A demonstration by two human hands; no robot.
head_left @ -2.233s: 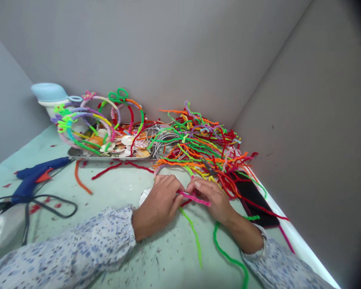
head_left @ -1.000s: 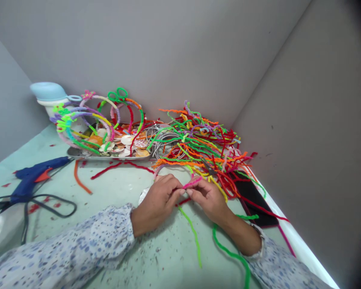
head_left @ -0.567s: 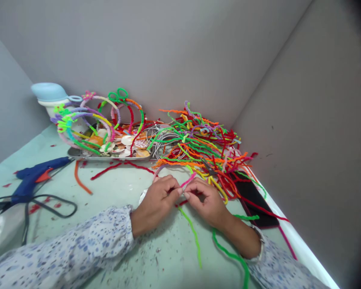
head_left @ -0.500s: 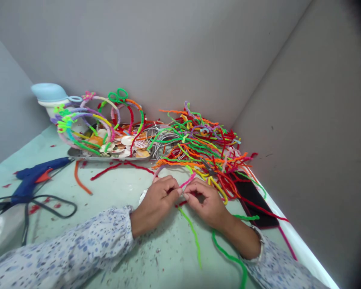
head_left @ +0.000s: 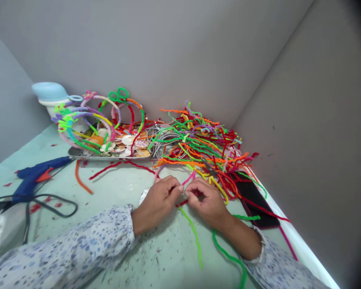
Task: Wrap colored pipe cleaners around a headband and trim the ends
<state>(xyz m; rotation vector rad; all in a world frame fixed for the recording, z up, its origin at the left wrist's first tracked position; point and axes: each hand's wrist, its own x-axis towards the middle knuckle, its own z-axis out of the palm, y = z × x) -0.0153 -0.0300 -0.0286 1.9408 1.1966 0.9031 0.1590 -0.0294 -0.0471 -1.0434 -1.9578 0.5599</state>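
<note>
My left hand [head_left: 160, 205] and my right hand [head_left: 209, 202] meet over the table, thumbs and forefingers pinched fingertip to fingertip. Between them a pink pipe cleaner [head_left: 189, 178] sticks up, its lower end hidden in the fingers. Behind my left hand, a pale lilac-pink fuzzy length [head_left: 157, 171] curves out, with its lower part covered. Below the fingertips a light green pipe cleaner [head_left: 194, 233] trails toward me. A short dark red piece [head_left: 183, 203] lies under the hands. Beside my right wrist a darker green pipe cleaner [head_left: 228, 255] runs down the table.
A metal tray [head_left: 117, 158] holds shells and several wrapped headbands [head_left: 102, 116]. Right of it spreads a heap of coloured pipe cleaners [head_left: 195, 140] with pliers [head_left: 209, 166] on top. A black phone [head_left: 258, 208] lies at the right edge, a blue glue gun [head_left: 36, 176] at left.
The hands stay in nearly the same place, with only slight finger movement. The pink pipe cleaner stands a little more upright; the surroundings shift marginally with the camera.
</note>
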